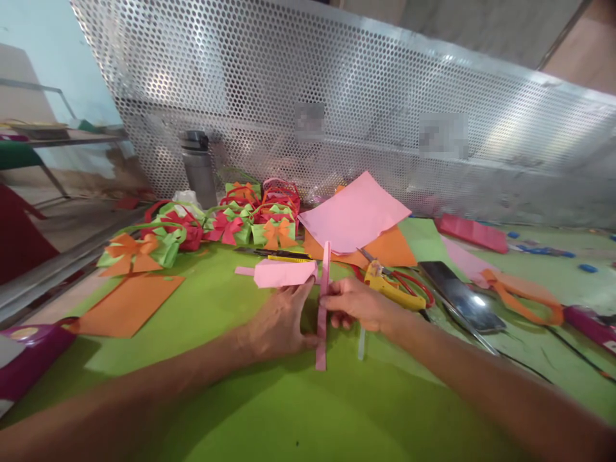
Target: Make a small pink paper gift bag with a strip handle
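Note:
A long pink paper strip (322, 321) runs front to back over the green table, its far end raised. My right hand (353, 303) pinches the strip near its middle between thumb and fingers. My left hand (276, 324) lies low at the table with thumb and fingers apart. Its thumb tip reaches the strip's lower part, and its fingertips rest by the near edge of a pink cut-out paper piece (279, 273). That piece has a narrow tab (244, 271) at its left. Just right of my right hand lies a translucent stick (361, 344), partly hidden by it.
Paper bags with bows (274, 232) stand at the back left near a grey bottle (199, 170). Pink sheets (356, 212), a yellow-handled glue gun (394, 289), a phone (459, 295) and scissors lie right. An orange sheet (129, 305) lies left. A perforated metal panel (260, 83) rises behind.

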`<state>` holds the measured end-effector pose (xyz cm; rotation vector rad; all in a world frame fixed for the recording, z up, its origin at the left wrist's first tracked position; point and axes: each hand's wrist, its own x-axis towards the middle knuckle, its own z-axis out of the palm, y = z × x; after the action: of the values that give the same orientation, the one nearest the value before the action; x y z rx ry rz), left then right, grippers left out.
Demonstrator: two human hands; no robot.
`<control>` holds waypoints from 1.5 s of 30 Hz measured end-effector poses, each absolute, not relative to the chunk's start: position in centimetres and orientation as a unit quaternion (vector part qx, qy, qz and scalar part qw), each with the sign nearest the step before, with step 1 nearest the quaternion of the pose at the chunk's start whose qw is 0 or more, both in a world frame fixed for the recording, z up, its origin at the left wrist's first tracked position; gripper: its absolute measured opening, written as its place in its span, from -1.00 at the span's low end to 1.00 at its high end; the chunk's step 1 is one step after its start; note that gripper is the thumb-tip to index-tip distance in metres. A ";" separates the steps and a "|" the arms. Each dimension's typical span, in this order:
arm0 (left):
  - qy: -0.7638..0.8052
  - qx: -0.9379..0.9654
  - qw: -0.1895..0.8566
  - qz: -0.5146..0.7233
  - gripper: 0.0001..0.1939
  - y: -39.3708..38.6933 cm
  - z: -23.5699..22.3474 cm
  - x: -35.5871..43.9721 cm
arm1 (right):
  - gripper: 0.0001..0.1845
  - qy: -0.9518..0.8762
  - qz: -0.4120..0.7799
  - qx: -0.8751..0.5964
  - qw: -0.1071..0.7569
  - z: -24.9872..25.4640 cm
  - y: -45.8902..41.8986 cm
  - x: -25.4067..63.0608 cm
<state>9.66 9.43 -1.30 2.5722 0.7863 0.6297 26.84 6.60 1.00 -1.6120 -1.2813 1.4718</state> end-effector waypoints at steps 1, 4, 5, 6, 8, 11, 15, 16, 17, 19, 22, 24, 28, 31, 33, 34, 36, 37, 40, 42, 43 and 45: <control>0.280 0.915 0.186 0.223 0.00 9.4 -1.3 9.7 | -0.93 -0.501 0.553 -0.600 0.288 0.9 6.3 26.9; 0.287 0.913 0.185 0.222 -0.03 9.3 -1.1 9.7 | -0.94 -0.553 0.536 -0.581 0.264 0.7 5.7 27.1; 0.289 0.912 0.189 0.222 -0.04 9.3 -1.0 9.6 | -0.93 -0.567 0.527 -0.577 0.259 0.7 5.6 27.1; 0.289 0.911 0.194 0.222 -0.04 9.3 -1.0 9.6 | -0.92 -0.580 0.517 -0.575 0.256 0.8 5.5 27.1; 0.291 0.909 0.200 0.220 -0.04 9.3 -0.9 9.6 | -0.89 -0.602 0.494 -0.574 0.253 1.1 5.2 27.0; 0.301 0.909 0.202 0.207 -0.03 9.4 -0.9 9.6 | -0.87 -0.628 0.466 -0.572 0.250 1.4 4.8 26.9; 0.314 0.906 0.214 0.187 -0.04 9.4 -1.0 9.6 | -0.84 -0.655 0.433 -0.563 0.257 1.2 4.3 27.0; 0.316 0.904 0.217 0.186 -0.05 9.4 -1.0 9.6 | -0.83 -0.665 0.423 -0.557 0.261 1.1 4.2 27.0; 0.317 0.904 0.222 0.184 -0.06 9.4 -0.9 9.6 | -0.82 -0.676 0.415 -0.550 0.263 1.0 4.1 27.0; 0.314 0.901 0.233 0.186 -0.06 9.4 -0.8 9.5 | -0.84 -0.692 0.403 -0.539 0.259 1.2 4.0 27.1; 0.310 0.886 0.264 0.221 -0.10 9.7 -0.4 9.2 | -0.85 -0.692 0.388 -0.546 0.269 2.2 3.9 27.3; 0.306 0.860 0.315 0.262 -0.19 9.9 0.1 9.1 | -0.84 -0.682 0.375 -0.552 0.299 3.2 3.9 27.6; 0.253 0.785 0.475 0.308 -0.54 9.8 1.6 9.2 | -0.84 -0.632 0.360 -0.540 0.424 4.9 3.9 28.2; 0.228 0.754 0.543 0.290 -0.68 9.2 2.7 9.4 | -0.81 -0.598 0.324 -0.528 0.509 5.6 3.6 28.3; 0.237 0.743 0.559 0.281 -0.72 8.8 3.1 9.5 | -0.83 -0.589 0.302 -0.520 0.539 5.8 3.3 28.1; 0.242 0.735 0.567 0.283 -0.73 8.7 3.3 9.5 | -0.85 -0.588 0.292 -0.517 0.550 5.9 3.0 27.9; 0.245 0.710 0.593 0.291 -0.74 8.4 3.5 9.6 | -0.89 -0.596 0.263 -0.510 0.562 6.1 2.5 27.7; 0.244 0.696 0.607 0.295 -0.73 8.3 3.7 9.7 | -0.90 -0.605 0.244 -0.505 0.565 6.2 2.2 27.6; 0.248 0.671 0.634 0.294 -0.71 8.0 4.2 9.8 | -0.91 -0.631 0.177 -0.499 0.567 6.3 1.5 27.3; 0.251 0.666 0.640 0.291 -0.72 7.7 4.6 9.9 | -0.94 -0.640 0.133 -0.504 0.564 6.3 1.2 27.2; 0.252 0.664 0.641 0.290 -0.73 7.6 4.7 9.9 | -0.95 -0.643 0.116 -0.506 0.563 6.3 1.1 27.2; 0.250 0.662 0.645 0.289 -0.74 7.5 4.9 9.9 | -0.95 -0.649 0.094 -0.507 0.560 6.2 1.0 27.2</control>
<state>9.92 7.50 4.90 1.5071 0.5684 0.6581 27.22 1.02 6.24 -1.1945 -1.5293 0.2213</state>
